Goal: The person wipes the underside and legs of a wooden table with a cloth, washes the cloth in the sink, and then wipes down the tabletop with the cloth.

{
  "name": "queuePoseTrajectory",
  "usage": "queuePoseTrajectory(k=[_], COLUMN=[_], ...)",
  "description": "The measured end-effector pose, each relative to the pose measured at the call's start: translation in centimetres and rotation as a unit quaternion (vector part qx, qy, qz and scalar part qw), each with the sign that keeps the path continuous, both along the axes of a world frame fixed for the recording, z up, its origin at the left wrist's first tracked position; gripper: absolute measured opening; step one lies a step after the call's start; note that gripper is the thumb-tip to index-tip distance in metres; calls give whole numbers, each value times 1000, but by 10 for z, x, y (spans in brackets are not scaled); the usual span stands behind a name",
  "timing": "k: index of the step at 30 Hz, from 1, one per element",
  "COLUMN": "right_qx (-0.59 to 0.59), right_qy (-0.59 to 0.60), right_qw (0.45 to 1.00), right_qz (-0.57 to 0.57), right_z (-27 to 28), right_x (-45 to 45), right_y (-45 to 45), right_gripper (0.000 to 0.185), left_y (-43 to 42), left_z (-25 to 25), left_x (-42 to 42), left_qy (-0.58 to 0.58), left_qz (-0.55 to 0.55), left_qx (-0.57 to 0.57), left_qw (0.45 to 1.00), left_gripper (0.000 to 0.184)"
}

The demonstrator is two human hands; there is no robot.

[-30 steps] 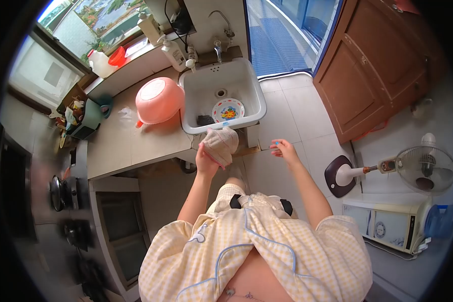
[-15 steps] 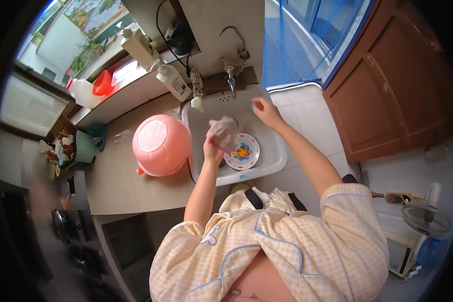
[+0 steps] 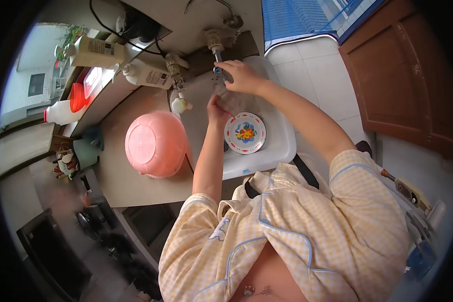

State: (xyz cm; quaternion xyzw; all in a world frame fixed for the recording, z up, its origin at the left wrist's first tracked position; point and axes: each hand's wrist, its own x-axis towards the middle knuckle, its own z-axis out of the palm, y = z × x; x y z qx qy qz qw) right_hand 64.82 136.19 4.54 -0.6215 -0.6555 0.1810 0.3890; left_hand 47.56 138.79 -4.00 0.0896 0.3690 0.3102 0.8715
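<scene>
In the head view my left hand [image 3: 217, 111] is in the sink, closed on a pale, thin cloth [image 3: 230, 101]. A white plate [image 3: 245, 133] with a red-patterned rim and a colourful flower lies in the sink [image 3: 287, 137], just below the cloth. My right hand [image 3: 242, 77] is up at the metal faucet [image 3: 217, 56], its fingers and thumb curled around the lower end. The hand partly hides the spout.
A pink basin [image 3: 156, 143] stands upside down on the counter [image 3: 113, 186], left of the sink. A second tap [image 3: 176, 68], a white pump bottle [image 3: 148, 74] and a beige bottle [image 3: 98, 52] are behind it. A brown door [image 3: 402, 75] is at right.
My right hand has moved from above the sink's right side to the faucet. My left hand has shifted the cloth up toward the faucet. The view has tilted downward.
</scene>
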Motion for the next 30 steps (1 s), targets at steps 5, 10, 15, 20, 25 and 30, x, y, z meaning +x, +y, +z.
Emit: queuePoseTrajectory(k=[5, 10, 15, 20, 25, 30], right_qx=[-10, -40, -188, -284, -27, -222], right_qy=[37, 227, 380, 441, 118, 231], right_qw=[997, 968, 892, 832, 962, 944], right_qz=[67, 96, -156, -181, -244, -75], right_z=[0, -24, -76, -106, -129, -153], right_x=[16, 27, 43, 24, -2, 11], right_y=[1, -9, -54, -60, -39, -18], right_gripper=[61, 54, 39, 33, 39, 36], left_y=[12, 29, 54, 67, 68, 52], left_z=[-21, -54, -103, -96, -54, -17], left_x=[15, 28, 42, 57, 52, 38], left_qy=[-6, 56, 293, 369, 376, 227], left_qz=[28, -50, -246, -237, -386, -349], left_qx=[31, 53, 254, 750, 478, 278], left_qw=[999, 996, 888, 495, 693, 866], left_gripper=[36, 31, 25, 14, 26, 29])
